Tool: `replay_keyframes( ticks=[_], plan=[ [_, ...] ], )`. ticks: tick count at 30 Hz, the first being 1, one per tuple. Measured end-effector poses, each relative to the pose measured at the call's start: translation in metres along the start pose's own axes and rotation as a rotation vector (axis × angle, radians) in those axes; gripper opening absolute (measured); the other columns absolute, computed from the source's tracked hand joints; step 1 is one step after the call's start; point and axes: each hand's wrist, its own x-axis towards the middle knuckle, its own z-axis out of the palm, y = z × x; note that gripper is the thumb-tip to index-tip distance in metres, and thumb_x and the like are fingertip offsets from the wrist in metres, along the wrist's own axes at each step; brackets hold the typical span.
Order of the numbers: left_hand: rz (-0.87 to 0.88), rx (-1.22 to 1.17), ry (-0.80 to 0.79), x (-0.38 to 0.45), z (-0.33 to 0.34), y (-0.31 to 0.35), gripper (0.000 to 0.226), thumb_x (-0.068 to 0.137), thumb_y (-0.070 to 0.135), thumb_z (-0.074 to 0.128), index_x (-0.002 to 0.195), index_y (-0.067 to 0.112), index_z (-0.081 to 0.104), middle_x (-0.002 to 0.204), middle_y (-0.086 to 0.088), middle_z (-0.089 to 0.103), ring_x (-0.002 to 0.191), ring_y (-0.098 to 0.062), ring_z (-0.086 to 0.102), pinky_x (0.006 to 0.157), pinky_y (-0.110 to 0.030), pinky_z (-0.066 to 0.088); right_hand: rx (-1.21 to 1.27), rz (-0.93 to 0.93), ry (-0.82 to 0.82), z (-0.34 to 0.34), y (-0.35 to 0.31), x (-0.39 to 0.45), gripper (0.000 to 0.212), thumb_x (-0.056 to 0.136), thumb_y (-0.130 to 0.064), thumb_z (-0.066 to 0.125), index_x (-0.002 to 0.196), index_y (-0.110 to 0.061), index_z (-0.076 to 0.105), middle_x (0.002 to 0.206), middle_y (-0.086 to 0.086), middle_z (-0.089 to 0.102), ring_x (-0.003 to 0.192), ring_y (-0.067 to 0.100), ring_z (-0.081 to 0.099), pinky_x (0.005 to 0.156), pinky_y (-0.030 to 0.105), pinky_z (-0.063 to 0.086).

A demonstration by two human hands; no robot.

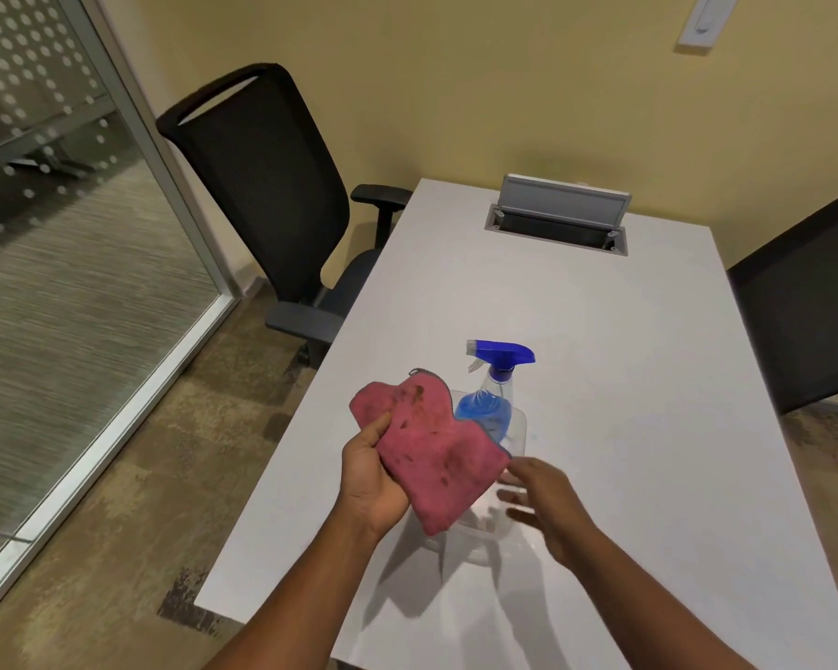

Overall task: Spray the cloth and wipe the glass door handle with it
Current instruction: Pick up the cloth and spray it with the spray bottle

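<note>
Fingers (381,427) of the left hand (371,481) are curled around the lower left part of a pink cloth (429,452), thumb pressed on its stained face, so the cloth is held up above the near end of a white table (601,355). The cloth hangs folded and rumpled, with a dark trim showing along its right edge. The right hand (547,505) is just beside the cloth's lower right corner, its fingers spread loosely open and blurred, gripping nothing; whether they touch the cloth cannot be told. Behind the cloth stands a clear spray bottle (492,403) with a blue trigger head and blue liquid inside, upright in a clear plastic tray (516,437) on the table. Farther back on the table a grey cable hatch (559,217) is flipped open. A black mesh chair (267,186) sits at the table's left side, another dark chair back (804,307) at the right. A glass wall (59,234) with a dotted frosted band runs along the left.
</note>
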Motion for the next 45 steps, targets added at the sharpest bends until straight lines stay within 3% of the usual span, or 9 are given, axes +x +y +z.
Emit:
replay_keyframes(
  ticks=[4, 9, 15, 22, 26, 31, 37, 42, 45],
  plan=[
    [-0.004, 0.068, -0.029, -0.002, -0.005, 0.009, 0.039, 0.103, 0.034, 0.047, 0.124, 0.007, 0.066, 0.114, -0.018, 0.075, 0.107, -0.034, 0.068, 0.098, -0.050, 0.049, -0.305, -0.227, 0.186, -0.021, -0.027, 0.030, 0.047, 0.088, -0.025, 0.071, 0.131, -0.017, 0.056, 0.117, 0.006, 0.066, 0.101, 0.024, 0.064, 0.087, 0.041, 0.054],
    [-0.021, 0.140, -0.089, -0.006, -0.007, 0.018, 0.044, 0.100, 0.036, 0.048, 0.111, 0.005, 0.078, 0.119, -0.018, 0.073, 0.099, -0.032, 0.075, 0.097, -0.047, 0.050, -0.449, -0.473, 0.058, -0.016, -0.070, 0.045, 0.076, 0.085, -0.032, 0.077, 0.149, -0.021, 0.037, 0.141, -0.005, 0.046, 0.127, 0.016, 0.046, 0.100, 0.035, 0.042],
    [-0.070, 0.200, -0.102, -0.008, -0.006, 0.028, 0.045, 0.102, 0.037, 0.048, 0.128, 0.005, 0.065, 0.125, -0.020, 0.070, 0.110, -0.036, 0.067, 0.104, -0.048, 0.048, -0.576, -0.517, -0.029, 0.009, -0.089, 0.061, 0.036, 0.089, -0.036, 0.071, 0.112, -0.012, 0.056, 0.105, 0.005, 0.062, 0.091, 0.019, 0.057, 0.072, 0.027, 0.046],
    [-0.050, 0.214, -0.075, 0.001, -0.011, 0.038, 0.044, 0.102, 0.038, 0.049, 0.128, 0.006, 0.066, 0.123, -0.019, 0.072, 0.110, -0.035, 0.068, 0.102, -0.048, 0.049, -0.356, -0.547, 0.081, 0.025, -0.074, 0.073, 0.030, 0.085, -0.032, 0.076, 0.101, -0.009, 0.066, 0.092, 0.008, 0.070, 0.087, 0.026, 0.066, 0.080, 0.039, 0.053],
    [-0.033, 0.212, -0.070, 0.007, -0.015, 0.043, 0.045, 0.103, 0.040, 0.049, 0.129, 0.007, 0.065, 0.121, -0.018, 0.072, 0.101, -0.032, 0.074, 0.096, -0.047, 0.055, -0.251, -0.613, 0.086, 0.033, -0.076, 0.063, 0.034, 0.080, -0.033, 0.080, 0.094, -0.006, 0.065, 0.083, 0.010, 0.069, 0.076, 0.018, 0.064, 0.073, 0.031, 0.052],
    [-0.014, 0.201, -0.090, 0.016, -0.015, 0.050, 0.047, 0.103, 0.043, 0.048, 0.129, 0.008, 0.065, 0.121, -0.017, 0.072, 0.103, -0.033, 0.073, 0.096, -0.048, 0.053, -0.196, -0.704, -0.075, 0.028, -0.109, 0.035, 0.050, 0.079, -0.040, 0.075, 0.090, 0.006, 0.059, 0.073, 0.015, 0.057, 0.067, 0.016, 0.054, 0.069, 0.031, 0.048],
    [0.013, 0.213, -0.136, 0.024, -0.008, 0.060, 0.056, 0.102, 0.051, 0.046, 0.137, 0.010, 0.061, 0.132, -0.019, 0.067, 0.112, -0.036, 0.070, 0.099, -0.051, 0.053, -0.246, -0.677, -0.381, 0.022, -0.134, -0.011, 0.036, 0.085, -0.036, 0.065, 0.118, -0.022, 0.064, 0.092, 0.006, 0.069, 0.082, 0.013, 0.065, 0.075, 0.029, 0.056],
    [0.013, 0.208, -0.169, 0.032, -0.005, 0.068, 0.062, 0.100, 0.054, 0.047, 0.143, 0.010, 0.056, 0.140, -0.020, 0.061, 0.123, -0.038, 0.061, 0.108, -0.053, 0.046, -0.216, -0.530, -0.554, 0.018, -0.127, -0.030, 0.061, 0.073, -0.052, 0.079, 0.118, -0.012, 0.064, 0.096, 0.008, 0.069, 0.088, 0.022, 0.064, 0.083, 0.038, 0.056],
    [0.017, 0.213, -0.177, 0.037, -0.004, 0.072, 0.063, 0.101, 0.054, 0.046, 0.145, 0.010, 0.054, 0.141, -0.019, 0.061, 0.120, -0.036, 0.064, 0.102, -0.050, 0.051, -0.098, -0.447, -0.653, 0.016, -0.121, -0.037, 0.066, 0.070, -0.049, 0.084, 0.118, -0.008, 0.063, 0.091, 0.012, 0.065, 0.086, 0.022, 0.062, 0.081, 0.037, 0.054]
  ],
)
